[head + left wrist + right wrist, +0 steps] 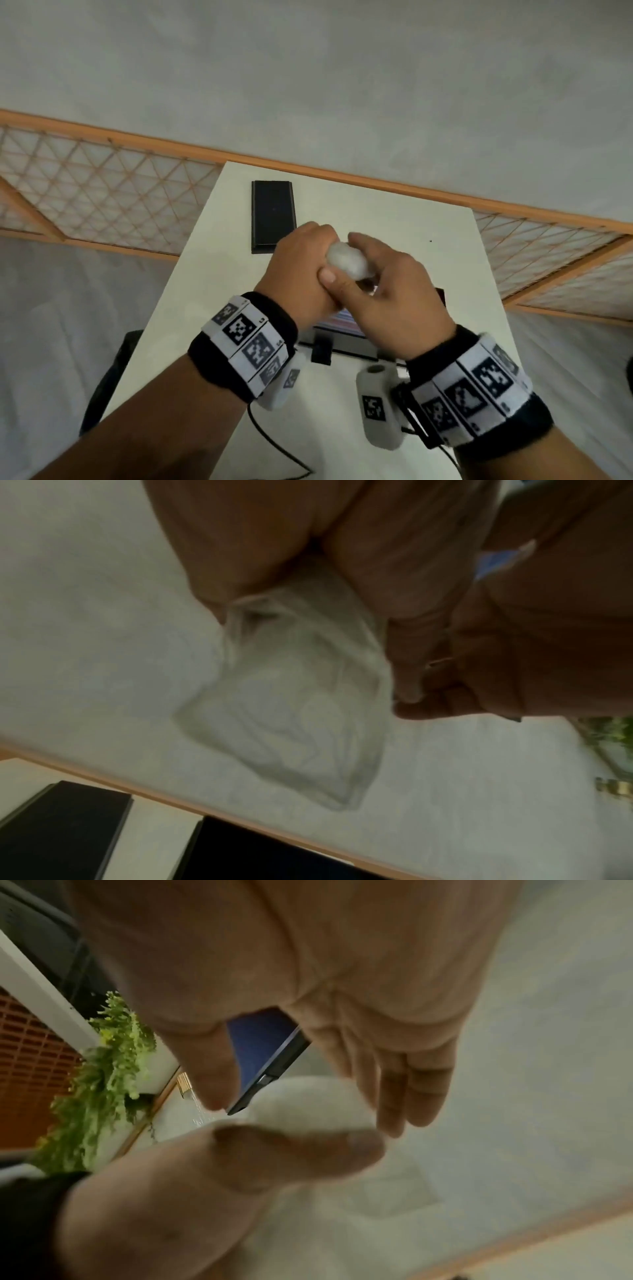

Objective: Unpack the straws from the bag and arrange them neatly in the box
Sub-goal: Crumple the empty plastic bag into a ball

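Both hands are raised over the table with a crumpled clear plastic bag (347,262) between them. My left hand (301,263) grips the bag in its curled fingers, and the bag hangs below it (291,710) in the left wrist view. My right hand (387,274) cups the bag (308,1102) from the other side, fingers over it and thumb resting on the left hand. Under the hands stands the black box (346,344), mostly hidden, with striped coloured straws (337,322) showing inside it.
A black box lid (273,216) lies flat at the back left of the white table (445,260). A wooden lattice rail (102,192) runs behind the table. Cables from the wrist cameras trail over the table's near edge.
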Available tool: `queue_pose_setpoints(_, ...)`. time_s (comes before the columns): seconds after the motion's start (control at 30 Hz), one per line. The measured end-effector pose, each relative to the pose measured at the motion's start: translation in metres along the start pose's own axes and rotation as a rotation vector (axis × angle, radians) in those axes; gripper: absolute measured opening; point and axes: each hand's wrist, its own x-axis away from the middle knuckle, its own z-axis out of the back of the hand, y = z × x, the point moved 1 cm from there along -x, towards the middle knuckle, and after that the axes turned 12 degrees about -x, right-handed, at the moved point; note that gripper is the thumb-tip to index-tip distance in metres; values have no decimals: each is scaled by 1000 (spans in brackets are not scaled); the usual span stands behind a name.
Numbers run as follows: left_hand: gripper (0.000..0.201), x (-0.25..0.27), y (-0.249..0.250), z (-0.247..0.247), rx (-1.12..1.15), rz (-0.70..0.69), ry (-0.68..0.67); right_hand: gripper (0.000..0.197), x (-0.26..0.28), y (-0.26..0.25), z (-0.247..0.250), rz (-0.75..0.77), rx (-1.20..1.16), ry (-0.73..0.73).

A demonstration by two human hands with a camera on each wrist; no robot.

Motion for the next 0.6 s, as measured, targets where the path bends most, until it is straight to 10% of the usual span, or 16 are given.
queue_pose_setpoints(0.23, 80, 28, -26, 13, 338, -162, 122, 24, -6, -12, -43, -270, -668, 32)
queue_pose_setpoints(0.43, 58, 52, -9, 18, 261, -277, 29, 27, 13, -19, -43, -621, -1101, -23)
queue_pose_setpoints(0.6, 66, 53, 8, 27, 158, -27, 8, 44, 48, -7, -19, -78, -398, -81)
